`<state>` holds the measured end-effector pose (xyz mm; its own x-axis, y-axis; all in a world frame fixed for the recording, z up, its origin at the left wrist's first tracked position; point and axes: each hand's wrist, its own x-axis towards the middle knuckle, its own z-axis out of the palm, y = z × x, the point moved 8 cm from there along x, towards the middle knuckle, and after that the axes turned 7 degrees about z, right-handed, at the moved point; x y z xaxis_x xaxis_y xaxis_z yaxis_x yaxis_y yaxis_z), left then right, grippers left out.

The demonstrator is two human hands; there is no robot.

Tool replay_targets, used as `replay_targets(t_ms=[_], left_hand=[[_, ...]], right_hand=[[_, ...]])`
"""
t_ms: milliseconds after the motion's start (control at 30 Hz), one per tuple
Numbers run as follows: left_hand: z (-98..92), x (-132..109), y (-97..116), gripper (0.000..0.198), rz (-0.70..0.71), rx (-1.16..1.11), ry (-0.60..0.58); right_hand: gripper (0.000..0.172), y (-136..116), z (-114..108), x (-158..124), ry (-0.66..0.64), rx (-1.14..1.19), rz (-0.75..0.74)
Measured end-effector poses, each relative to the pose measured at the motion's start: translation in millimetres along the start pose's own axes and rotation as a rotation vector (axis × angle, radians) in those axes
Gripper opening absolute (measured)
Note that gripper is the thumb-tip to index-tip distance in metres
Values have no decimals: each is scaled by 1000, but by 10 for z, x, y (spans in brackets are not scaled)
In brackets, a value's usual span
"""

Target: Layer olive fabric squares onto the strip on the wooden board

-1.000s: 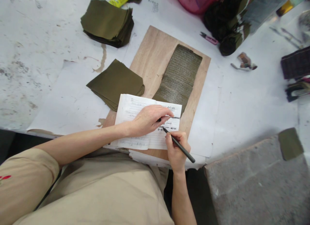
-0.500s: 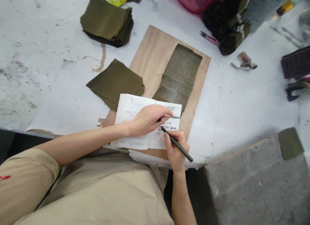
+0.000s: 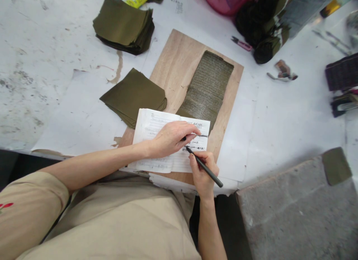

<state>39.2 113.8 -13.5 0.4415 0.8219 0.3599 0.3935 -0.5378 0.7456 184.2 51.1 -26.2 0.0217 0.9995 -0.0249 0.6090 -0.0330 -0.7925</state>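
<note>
An open notebook (image 3: 153,133) with handwriting on its pages lies at the table's near edge, over the lower part of a wooden board (image 3: 179,58). My right hand (image 3: 204,174) is closed around a black pen (image 3: 205,166), whose tip points at the written lines on the right page. Across the notebook's middle rests my left hand (image 3: 173,138), closed on a small black pen cap (image 3: 184,138) that shows between thumb and fingers. Beyond the notebook, a textured olive fabric strip (image 3: 208,84) lies on the board, its near end covered by the page.
Olive fabric pieces (image 3: 137,94) lie left of the board, with a taller fabric stack (image 3: 123,25) behind. Pink thread snips (image 3: 242,43), a pink basket (image 3: 229,0) and dark fabric bundles (image 3: 263,47) sit at the back right. A grey padded surface (image 3: 293,207) is at the lower right.
</note>
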Motion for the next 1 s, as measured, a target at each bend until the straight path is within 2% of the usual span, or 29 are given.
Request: replay_targets(t_ms=[300, 600, 1000], left_hand=[[9, 0, -2, 18, 4, -4, -1], [-1, 12, 22, 18, 13, 5, -1], [16, 8, 14, 18, 24, 43, -14]], right_hand=[[10, 11, -40, -8, 50, -8, 4], [10, 141, -105, -43, 116, 235, 137], [8, 160, -127, -37, 128, 285, 122]])
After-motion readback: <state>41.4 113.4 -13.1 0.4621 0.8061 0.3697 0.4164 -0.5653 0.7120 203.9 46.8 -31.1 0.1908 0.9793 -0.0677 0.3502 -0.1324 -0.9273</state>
